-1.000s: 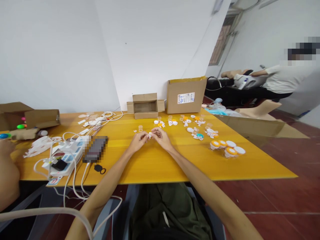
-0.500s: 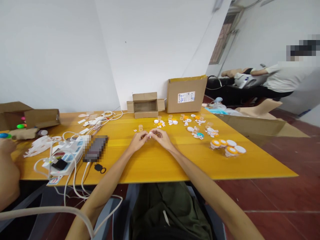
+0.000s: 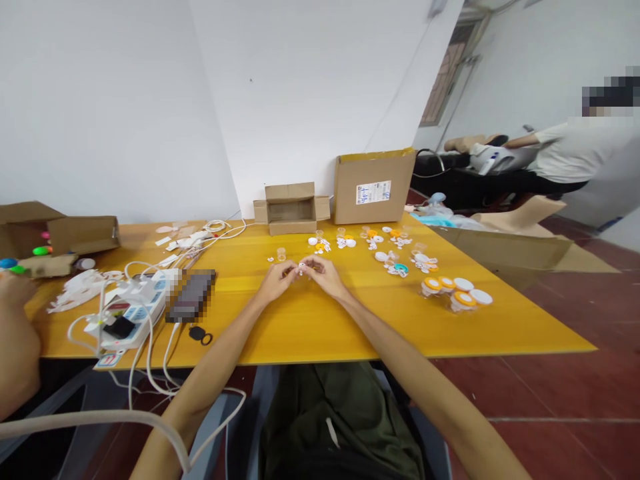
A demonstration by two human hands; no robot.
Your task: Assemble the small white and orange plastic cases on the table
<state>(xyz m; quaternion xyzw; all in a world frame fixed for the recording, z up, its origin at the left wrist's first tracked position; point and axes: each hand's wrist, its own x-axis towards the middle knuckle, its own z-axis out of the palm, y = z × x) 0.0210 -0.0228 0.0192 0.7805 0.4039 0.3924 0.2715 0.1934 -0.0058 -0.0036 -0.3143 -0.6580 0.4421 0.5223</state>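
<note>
Over the middle of the yellow table [image 3: 320, 333], my left hand [image 3: 277, 279] and my right hand [image 3: 323, 273] meet at the fingertips. Between them they pinch a small white piece with dark spots [image 3: 301, 269], too small to name more exactly. Just beyond my left hand stands a clear plastic cup [image 3: 281, 254], with a tiny spotted white piece [image 3: 271, 259] beside it. Past my right hand lie small groups of white discs [image 3: 313, 241], orange rings and spotted white pieces [image 3: 399, 270], one group with a teal ring.
Orange-and-white lidded clear containers [image 3: 463, 299] stand at right. An open cardboard box [image 3: 293, 212] and a larger carton [image 3: 374, 190] are at the back. Left are a power strip [image 3: 140, 313], phone [image 3: 191, 297] and cables. Another person's hand [image 3: 17, 290] holds colourful pieces at far left.
My hands stay nearly in place, still pinching the small white piece. At far left, the other person's hand and the blue and green pieces have shifted slightly upward.
</note>
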